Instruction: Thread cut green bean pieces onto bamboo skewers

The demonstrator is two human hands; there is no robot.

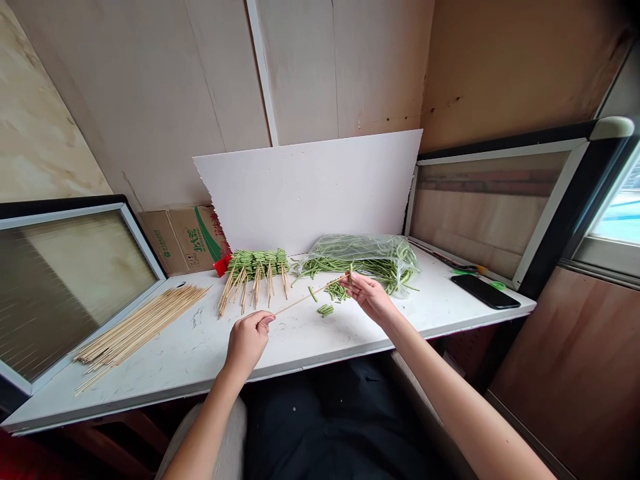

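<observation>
My left hand (249, 343) is closed around the lower end of a thin bamboo skewer (295, 304), which slants up to the right. At its far tip, my right hand (369, 293) pinches a short piece of green bean (351, 269). Another cut bean piece (313, 293) lies across the skewer's line; whether it is threaded on I cannot tell. Below and behind the skewer are a small group of cut pieces (325, 310) and a loose pile of cut beans (337, 291), partly hidden by my right fingers.
Filled bean skewers (257, 263) are stacked at the back. Bare skewers (143, 327) lie at left. A clear plastic bag (365, 250) of long beans sits behind my right hand. A black phone (485, 291) rests at right. A white board (315, 193) and cardboard box (183, 240) stand behind.
</observation>
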